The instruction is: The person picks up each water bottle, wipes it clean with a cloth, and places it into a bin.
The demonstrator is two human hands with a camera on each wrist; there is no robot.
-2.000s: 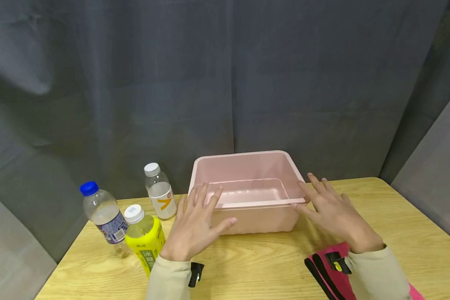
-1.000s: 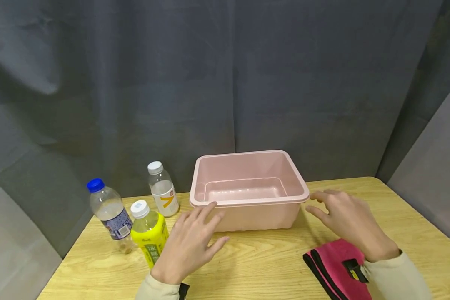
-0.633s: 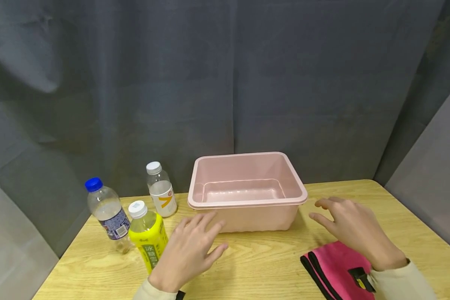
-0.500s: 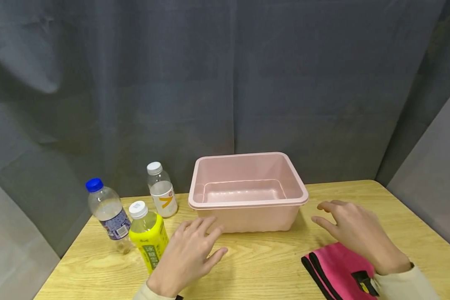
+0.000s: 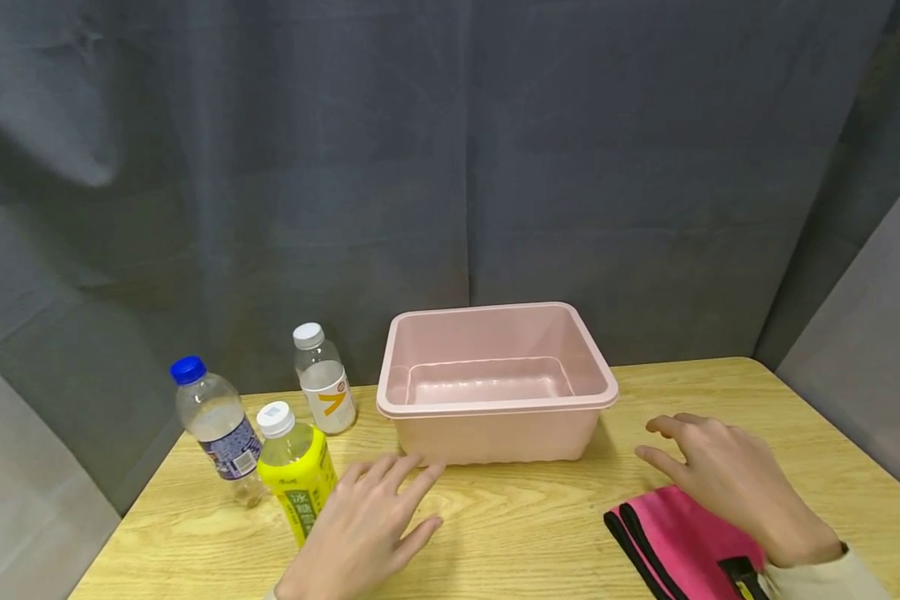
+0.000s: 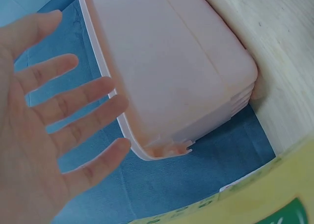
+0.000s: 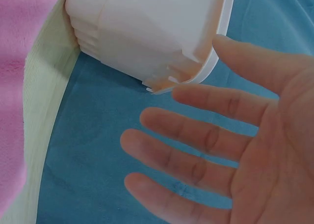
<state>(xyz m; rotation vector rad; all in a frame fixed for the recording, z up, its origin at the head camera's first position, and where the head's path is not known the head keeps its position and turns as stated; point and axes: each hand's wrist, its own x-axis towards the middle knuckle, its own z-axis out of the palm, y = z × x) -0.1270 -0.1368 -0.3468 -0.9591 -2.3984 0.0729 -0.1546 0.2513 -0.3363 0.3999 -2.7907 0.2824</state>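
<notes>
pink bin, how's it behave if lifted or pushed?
The pink bin probably lifts light for its size: it's empty. Likely fairly stiff, given the rim all around. Sitting low and wide on the table, it should slide rather than tip when pushed.

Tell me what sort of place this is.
Likely a makeshift filming or test booth: dark cloth hangs behind a wood-grain table, with paler grey panels at both sides.

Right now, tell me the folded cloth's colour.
The cloth is pink with black edging, clearest in the head view.
</notes>
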